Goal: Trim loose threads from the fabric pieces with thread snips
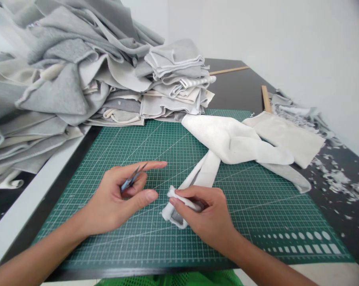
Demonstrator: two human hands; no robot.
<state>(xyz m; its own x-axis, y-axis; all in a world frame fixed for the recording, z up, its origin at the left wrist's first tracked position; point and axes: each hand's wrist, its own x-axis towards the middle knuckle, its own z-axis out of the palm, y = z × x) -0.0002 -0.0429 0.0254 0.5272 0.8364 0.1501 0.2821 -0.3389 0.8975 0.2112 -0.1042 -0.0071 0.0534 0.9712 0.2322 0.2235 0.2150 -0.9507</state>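
My left hand [124,198] holds a small pair of thread snips [133,177] with blue handles, gripped between palm and curled fingers, the index finger stretched toward the right. My right hand [206,216] pinches the near end of a long white fabric piece [233,145] and presses it onto the green cutting mat [155,147]. The fabric runs from my right hand up and right across the mat, where it widens and folds over itself. The two hands are a few centimetres apart, the snips' tips pointing up and away from the cloth.
A tall heap of grey and cream fabric pieces [78,71] fills the left and back of the dark table [233,85]. Wooden sticks [266,98] lie at the back right. Fabric scraps and lint [336,178] litter the right side by the white wall.
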